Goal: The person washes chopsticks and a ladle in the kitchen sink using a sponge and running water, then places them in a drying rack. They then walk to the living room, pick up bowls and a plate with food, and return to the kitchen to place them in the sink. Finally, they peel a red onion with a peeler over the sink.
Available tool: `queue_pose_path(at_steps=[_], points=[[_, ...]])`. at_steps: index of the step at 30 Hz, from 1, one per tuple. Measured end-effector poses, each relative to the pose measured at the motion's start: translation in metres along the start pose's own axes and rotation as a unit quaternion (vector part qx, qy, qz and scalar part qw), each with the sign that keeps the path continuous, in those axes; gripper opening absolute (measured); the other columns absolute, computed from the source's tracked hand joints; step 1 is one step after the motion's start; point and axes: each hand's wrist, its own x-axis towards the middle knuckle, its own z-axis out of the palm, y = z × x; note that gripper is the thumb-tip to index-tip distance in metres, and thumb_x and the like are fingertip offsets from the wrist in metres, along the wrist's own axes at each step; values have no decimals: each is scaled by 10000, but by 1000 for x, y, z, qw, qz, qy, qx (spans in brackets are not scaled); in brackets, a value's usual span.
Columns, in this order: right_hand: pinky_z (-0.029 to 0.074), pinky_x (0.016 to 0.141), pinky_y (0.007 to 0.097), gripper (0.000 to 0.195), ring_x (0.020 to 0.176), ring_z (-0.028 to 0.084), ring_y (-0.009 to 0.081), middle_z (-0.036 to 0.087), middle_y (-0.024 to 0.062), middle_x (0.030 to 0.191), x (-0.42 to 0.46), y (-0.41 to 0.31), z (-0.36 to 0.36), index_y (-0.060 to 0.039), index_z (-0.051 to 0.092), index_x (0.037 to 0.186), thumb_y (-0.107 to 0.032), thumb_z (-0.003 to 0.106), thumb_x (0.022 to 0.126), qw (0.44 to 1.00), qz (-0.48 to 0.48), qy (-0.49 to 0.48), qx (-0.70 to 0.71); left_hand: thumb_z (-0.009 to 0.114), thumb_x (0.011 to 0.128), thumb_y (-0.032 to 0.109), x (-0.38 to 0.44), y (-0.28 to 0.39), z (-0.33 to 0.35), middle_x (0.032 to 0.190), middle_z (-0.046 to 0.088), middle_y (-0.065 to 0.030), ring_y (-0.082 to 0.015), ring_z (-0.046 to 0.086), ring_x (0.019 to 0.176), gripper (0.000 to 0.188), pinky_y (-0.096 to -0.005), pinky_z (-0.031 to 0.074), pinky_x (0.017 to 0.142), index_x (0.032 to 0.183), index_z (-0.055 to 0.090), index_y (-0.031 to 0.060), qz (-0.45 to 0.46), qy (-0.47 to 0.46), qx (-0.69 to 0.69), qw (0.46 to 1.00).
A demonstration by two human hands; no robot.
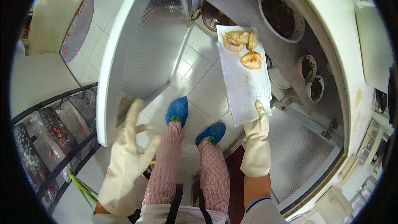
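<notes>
My right hand (259, 130), in a cream rubber glove, grips the near end of a white rectangular tray (245, 90), thumb on top. Several browned pieces of food (242, 42), which look like dumplings, lie at the tray's far end; one browner piece (252, 60) sits nearest to my hand. My left hand (130, 152), gloved alike, is held with its fingers spread beside an open door with a dimpled metal inner face (155, 37). It holds nothing; whether its fingertips touch the door I cannot tell.
Inside the cabinet at right, a large white bowl (281, 15) with dark contents and two small bowls (308, 67) (315, 89) stand on a metal shelf. A lower metal door (295, 155) stands open. Wrapped packages (53, 130) fill a black rack at left. White tiles (205, 87) lie around my blue-covered feet.
</notes>
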Motion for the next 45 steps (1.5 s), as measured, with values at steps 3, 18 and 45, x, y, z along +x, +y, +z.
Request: queue_pose_path(at_steps=[3, 18, 45], points=[[272, 1182, 465, 520, 1374, 400, 317, 435, 187, 1488, 13, -9, -7, 22, 360, 1477, -193, 463, 1015, 994, -2, -96, 57, 645, 854, -36, -11, -21, 25, 1450, 501, -183, -225, 702, 1016, 688, -394, 511, 968, 1481, 379, 57, 59, 20, -26, 998], [274, 1193, 463, 534, 1394, 387, 326, 414, 172, 1514, 44, -30, 31, 2, 364, 1470, -270, 495, 1030, 996, -28, -90, -1, 664, 919, 163, 173, 30, 249, 916, 705, -107, -143, 671, 663, 295, -238, 530, 617, 1136, 624, -33, -7, -149, -469, 870], [530, 848, 420, 404, 1019, 646, 414, 631, 320, 1038, 146, -173, 20, 33, 604, 1110, -348, 537, 995, 368, -560, -13, -742, 667, 942, 157, 198, 67, 284, 869, 714, -146, -181, 724, 716, 258, -289, 555, 675, 1072, 573, -44, -35, -167, -485, 858]])
